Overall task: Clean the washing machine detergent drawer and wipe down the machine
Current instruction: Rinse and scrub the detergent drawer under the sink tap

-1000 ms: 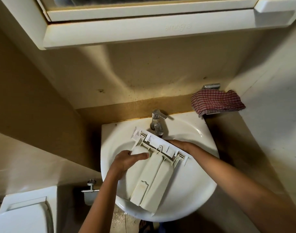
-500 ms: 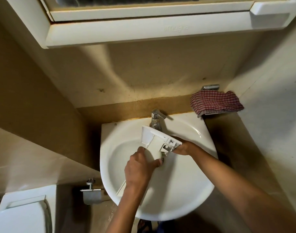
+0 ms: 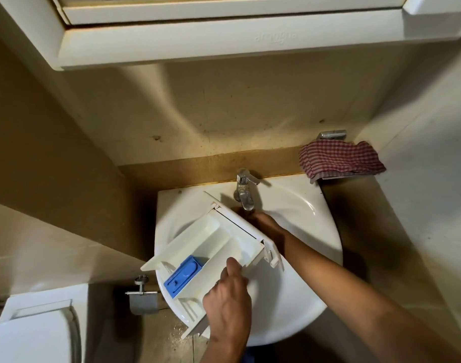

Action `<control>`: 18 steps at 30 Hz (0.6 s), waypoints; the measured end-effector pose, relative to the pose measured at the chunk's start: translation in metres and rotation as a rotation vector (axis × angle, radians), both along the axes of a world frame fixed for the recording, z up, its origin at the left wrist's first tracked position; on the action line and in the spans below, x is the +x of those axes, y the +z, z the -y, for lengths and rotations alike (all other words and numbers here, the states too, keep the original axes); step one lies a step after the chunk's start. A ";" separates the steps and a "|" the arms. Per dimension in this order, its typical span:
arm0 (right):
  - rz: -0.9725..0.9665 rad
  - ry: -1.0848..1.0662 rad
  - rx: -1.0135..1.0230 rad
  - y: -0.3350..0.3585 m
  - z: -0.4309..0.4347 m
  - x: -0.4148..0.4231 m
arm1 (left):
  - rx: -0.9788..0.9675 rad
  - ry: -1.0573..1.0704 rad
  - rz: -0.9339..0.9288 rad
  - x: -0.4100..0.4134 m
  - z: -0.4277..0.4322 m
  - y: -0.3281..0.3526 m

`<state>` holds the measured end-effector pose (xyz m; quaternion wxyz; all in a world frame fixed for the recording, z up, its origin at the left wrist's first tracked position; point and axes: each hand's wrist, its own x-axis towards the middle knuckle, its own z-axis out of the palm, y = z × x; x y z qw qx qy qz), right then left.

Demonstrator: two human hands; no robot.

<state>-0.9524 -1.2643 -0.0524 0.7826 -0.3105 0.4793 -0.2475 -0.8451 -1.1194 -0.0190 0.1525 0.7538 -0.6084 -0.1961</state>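
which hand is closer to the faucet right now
Right. The right hand is just at the faucet spout, behind the detergent drawer's front panel. The left hand grips the drawer's side wall nearer the sink's front rim, well away from the faucet.

white drawer (image 3: 216, 239), blue insert (image 3: 183, 275); white sink (image 3: 302, 297); red-white checked cloth (image 3: 339, 158); chrome tap (image 3: 245, 189)

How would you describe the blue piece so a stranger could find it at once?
Find the white sink under the tap. Across it is the detergent drawer; the blue insert sits toward its end away from the tap. It is the only blue thing among white plastic.
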 end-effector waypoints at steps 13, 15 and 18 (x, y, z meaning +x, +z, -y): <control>-0.266 0.583 -0.559 0.031 -0.033 0.006 | 0.010 -0.129 0.041 0.004 -0.020 -0.024; -0.278 0.643 -0.641 0.042 -0.034 0.008 | -0.032 -0.142 0.058 0.007 -0.015 -0.024; -0.211 0.696 -0.675 0.053 -0.036 0.007 | -0.067 -0.156 0.072 0.013 -0.007 -0.024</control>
